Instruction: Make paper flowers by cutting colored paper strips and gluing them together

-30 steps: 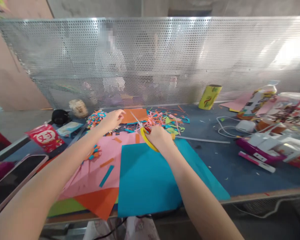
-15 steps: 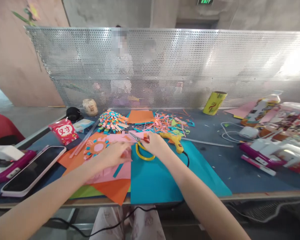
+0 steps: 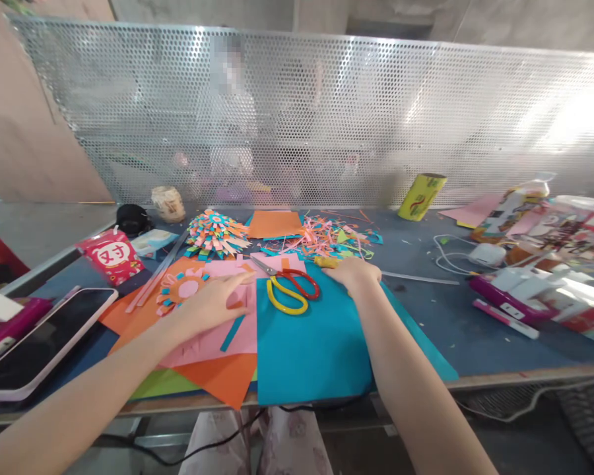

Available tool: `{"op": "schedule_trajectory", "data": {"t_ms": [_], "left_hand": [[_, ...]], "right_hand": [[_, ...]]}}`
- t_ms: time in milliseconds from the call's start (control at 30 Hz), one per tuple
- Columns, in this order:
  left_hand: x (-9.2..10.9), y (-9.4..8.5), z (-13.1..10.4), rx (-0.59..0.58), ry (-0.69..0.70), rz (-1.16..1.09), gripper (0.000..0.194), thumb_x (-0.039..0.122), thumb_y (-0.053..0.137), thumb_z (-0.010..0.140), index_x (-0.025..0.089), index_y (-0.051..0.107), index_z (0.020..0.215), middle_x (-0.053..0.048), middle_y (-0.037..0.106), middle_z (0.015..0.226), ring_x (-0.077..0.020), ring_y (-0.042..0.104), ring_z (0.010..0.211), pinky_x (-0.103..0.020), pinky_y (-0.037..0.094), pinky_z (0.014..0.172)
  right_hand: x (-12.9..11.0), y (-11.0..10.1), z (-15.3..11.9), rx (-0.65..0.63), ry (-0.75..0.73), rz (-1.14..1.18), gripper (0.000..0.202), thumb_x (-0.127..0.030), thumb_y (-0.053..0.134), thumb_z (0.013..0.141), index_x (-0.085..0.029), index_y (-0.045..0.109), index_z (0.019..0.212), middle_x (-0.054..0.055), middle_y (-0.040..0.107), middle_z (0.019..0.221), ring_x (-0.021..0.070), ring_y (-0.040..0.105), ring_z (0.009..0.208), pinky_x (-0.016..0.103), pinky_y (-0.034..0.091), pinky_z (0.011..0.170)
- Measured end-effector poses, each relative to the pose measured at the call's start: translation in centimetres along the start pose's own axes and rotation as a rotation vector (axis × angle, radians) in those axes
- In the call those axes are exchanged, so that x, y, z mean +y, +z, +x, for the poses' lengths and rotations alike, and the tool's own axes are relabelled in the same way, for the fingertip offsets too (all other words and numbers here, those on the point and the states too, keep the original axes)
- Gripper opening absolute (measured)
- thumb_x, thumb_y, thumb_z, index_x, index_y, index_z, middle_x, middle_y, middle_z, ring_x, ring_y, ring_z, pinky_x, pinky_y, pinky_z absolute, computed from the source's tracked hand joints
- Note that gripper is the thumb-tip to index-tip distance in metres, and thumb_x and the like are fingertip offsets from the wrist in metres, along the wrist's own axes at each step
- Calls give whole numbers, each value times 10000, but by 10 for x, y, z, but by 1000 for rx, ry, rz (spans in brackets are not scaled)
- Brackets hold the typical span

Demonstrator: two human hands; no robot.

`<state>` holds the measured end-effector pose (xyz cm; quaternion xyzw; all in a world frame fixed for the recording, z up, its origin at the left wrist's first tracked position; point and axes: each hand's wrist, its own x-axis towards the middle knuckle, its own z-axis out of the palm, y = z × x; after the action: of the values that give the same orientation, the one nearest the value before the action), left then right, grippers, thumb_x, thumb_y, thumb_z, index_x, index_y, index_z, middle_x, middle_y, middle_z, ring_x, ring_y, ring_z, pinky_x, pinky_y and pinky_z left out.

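Note:
My left hand [image 3: 218,298], fingers stretched out and apart, hovers over or rests on the pink paper [image 3: 212,346]; I cannot tell which. Close by lie a layered paper flower [image 3: 185,288] in orange, blue and pink, and a blue paper strip [image 3: 232,333]. My right hand [image 3: 359,272] is closed over a yellow hot glue gun [image 3: 327,262], hiding most of its body, and a clear glue stick [image 3: 420,277] extends to the right. Between my hands, scissors [image 3: 287,295] with one yellow and one red handle lie on the blue paper [image 3: 311,356].
Behind sit a fringed paper ball [image 3: 215,232], an orange paper stack [image 3: 276,224] and paper scraps [image 3: 334,239]. A phone [image 3: 44,340] and red packet [image 3: 111,255] lie left. Right are a power strip [image 3: 505,300] and yellow tube [image 3: 422,196]. A perforated metal screen [image 3: 356,119] borders the table.
My right hand has let go of the scissors, now lying on the blue paper, and moved right onto the glue gun. My left hand stays over the pink paper. The view has tilted down slightly.

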<state>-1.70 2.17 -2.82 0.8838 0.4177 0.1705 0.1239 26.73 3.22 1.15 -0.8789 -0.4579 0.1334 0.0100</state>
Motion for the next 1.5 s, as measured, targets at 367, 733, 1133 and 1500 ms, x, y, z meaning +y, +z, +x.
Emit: {"op": "schedule_trajectory", "data": {"t_ms": [367,733,1133,1500], "left_hand": [[3,-6,2,129,-127,-335,408,436,552,777,205,589,1111,-71,698,999,-229,650,914,-343,505,796],[-9,-10,11,152,-334,-912,514,579,551,727,138,573,990,-126,713,889,-217,694,763,-299,519,626],[-7,-23,6,225,-318,-817,439,544,515,792,160,593,992,-101,720,840,-186,677,718,-235,479,543],[-10,-21,7,233,-321,-893,426,534,579,746,162,589,953,-77,715,796,-169,677,694,-221,484,539]], "right_hand": [[2,-12,-12,360,-129,350,483,-428,462,787,-92,513,1130,178,636,961,268,612,902,326,459,698],[-33,17,-53,631,-772,475,303,-339,589,720,-232,324,820,57,484,939,186,509,849,295,448,678],[-30,27,-43,778,-1000,343,263,-319,546,764,-228,309,837,74,454,908,220,536,742,326,452,545],[-30,28,-43,818,-1030,275,196,-280,523,802,-217,345,856,70,466,933,172,540,644,299,444,488]]}}
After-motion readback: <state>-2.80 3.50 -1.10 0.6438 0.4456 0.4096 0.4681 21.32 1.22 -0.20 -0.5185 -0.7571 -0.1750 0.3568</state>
